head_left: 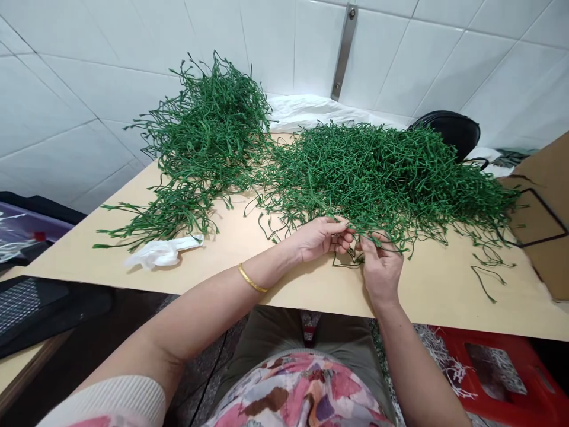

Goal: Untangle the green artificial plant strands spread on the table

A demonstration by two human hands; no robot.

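We have two heaps of green strands on the counter (444,296): the left heap (208,136) sits upper left of centre, and the right heap (377,172) spreads long, left to right, across the back of the counter toward the right of the frame. Thick tangle, single strands hard to trace. Both hands are at the near fringe of the right heap, so the heap lies up and away from them, its long axis running roughly crosswise to the forearms. The left hand (320,237) is curled, fingers closed on strands at the fringe. The right hand (380,267) is just beside it, closer to the heap's middle, fingertips pinched on strands too. We cannot tell how many strands are in each grip. One dark loop of strand (347,258) hangs between the hands, down to the counter. Counts: two hands, two heaps, one stray strand (486,281) lower right, one crumpled white plastic bag (162,252) lower left, one gold bangle (251,279) on the left forearm, one cardboard sheet (537,219) at the right edge, one black bag (448,133) behind the right heap.
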